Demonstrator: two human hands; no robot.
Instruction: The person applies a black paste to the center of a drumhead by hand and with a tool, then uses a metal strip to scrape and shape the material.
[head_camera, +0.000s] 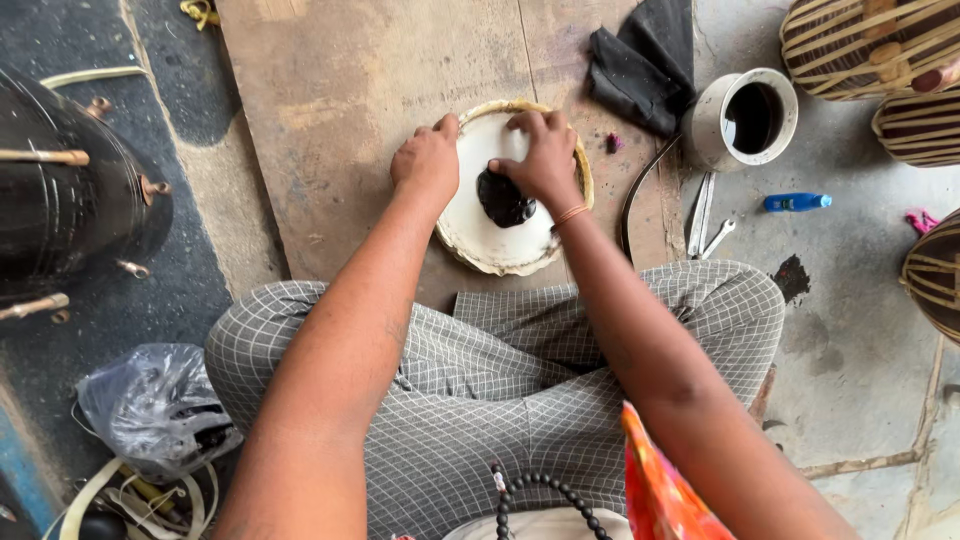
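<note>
Left hand (428, 158): centre of the frame, fingers curled into a loose fist, knuckles resting on the left rim of the drumhead disc (470, 225); it grips nothing that can be made out.

Right hand (541, 155): just right of the left, fingers bent and pressed down on the upper part of the disc, palm touching the black paste patch (503, 200). A thin orange bangle (571, 214) circles its wrist.

Drumhead disc: round, off-white, with a tan braided edge, lying flat on the wooden board (340, 90) at centre frame; the black patch sits near its middle.

Wooden board: brown, worn, runs from the top edge down to the person's crossed legs in grey checked cloth (470, 390).

Black cloth (645, 65): crumpled, upper right of the board.

White cup (745, 118): holds dark liquid, right of the cloth, on the concrete floor.

Metal wrenches (706, 218): two, below the cup.

Blue bottle (797, 202): lying on its side, right of the wrenches.

Strapped drums (870, 45): right edge.

Black drum shell (65, 190): left edge.

Plastic bag (155, 405): grey, lower left.
</note>
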